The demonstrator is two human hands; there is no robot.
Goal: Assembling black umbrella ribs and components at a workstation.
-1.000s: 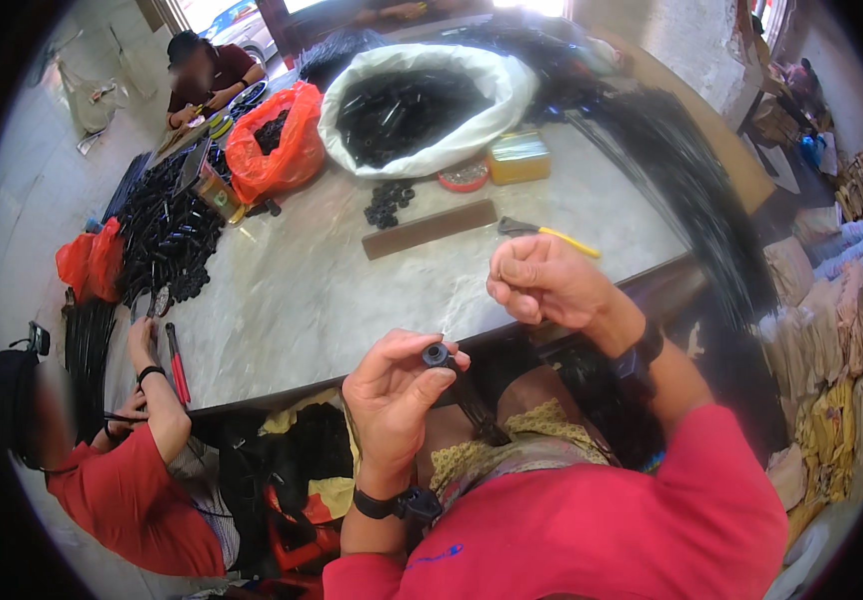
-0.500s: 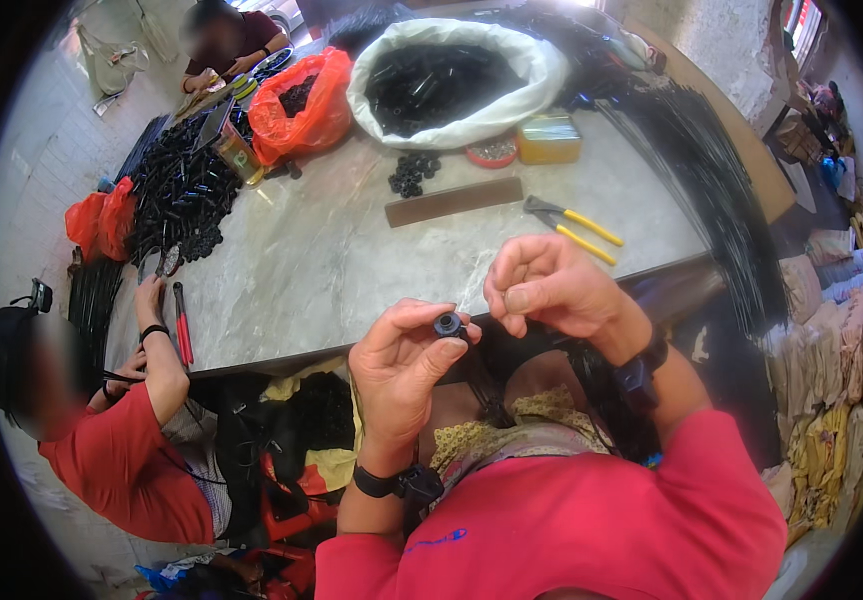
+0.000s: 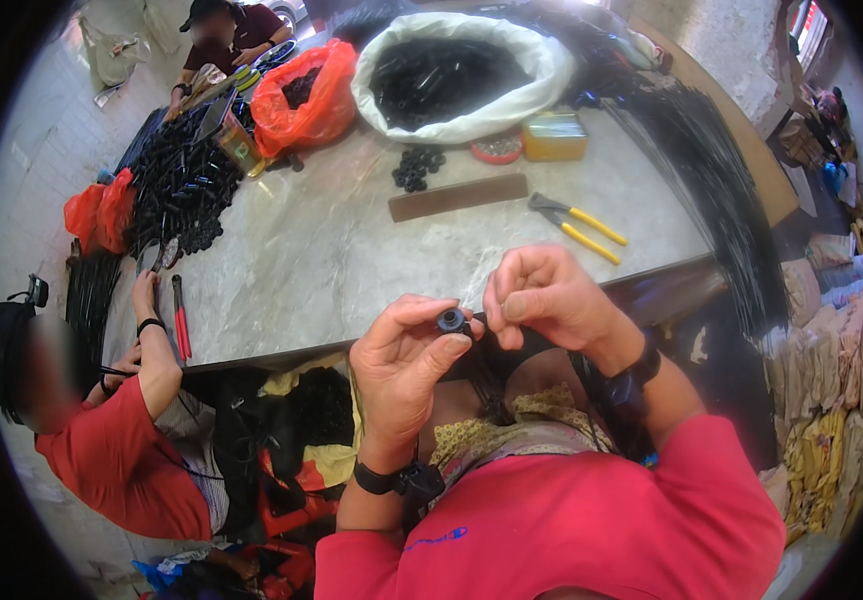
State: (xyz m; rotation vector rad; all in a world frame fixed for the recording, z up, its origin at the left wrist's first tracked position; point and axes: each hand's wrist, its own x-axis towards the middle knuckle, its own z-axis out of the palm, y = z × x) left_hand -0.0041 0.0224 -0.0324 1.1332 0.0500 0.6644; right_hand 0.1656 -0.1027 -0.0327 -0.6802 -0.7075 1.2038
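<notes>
At the table's near edge, my left hand (image 3: 397, 365) grips a short black cylindrical part (image 3: 451, 320) between thumb and fingers. Its round end, with a hole in the middle, faces up. Just right of it, my right hand (image 3: 560, 300) has its thumb and fingertips pinched together; whatever they may hold is too small to make out. The two hands are close, with a narrow gap between the right fingertips and the part. Beyond them on the table lie yellow-handled pincers (image 3: 580, 227), a flat brown bar (image 3: 459, 198) and a cluster of small black pieces (image 3: 417, 168).
A white sack (image 3: 364, 85) of black parts stands at the back, beside a red bag (image 3: 322, 120), a red-rimmed dish (image 3: 497, 150) and a yellowish box (image 3: 555, 138). Black rods (image 3: 717, 190) line the right side. A co-worker (image 3: 127, 450) sits left near red-handled pliers (image 3: 182, 320); another (image 3: 237, 40) sits far left.
My right hand has come slightly lower and nearer the black part, which stays in my left hand. The far co-worker's arm now reaches toward the pile of black parts.
</notes>
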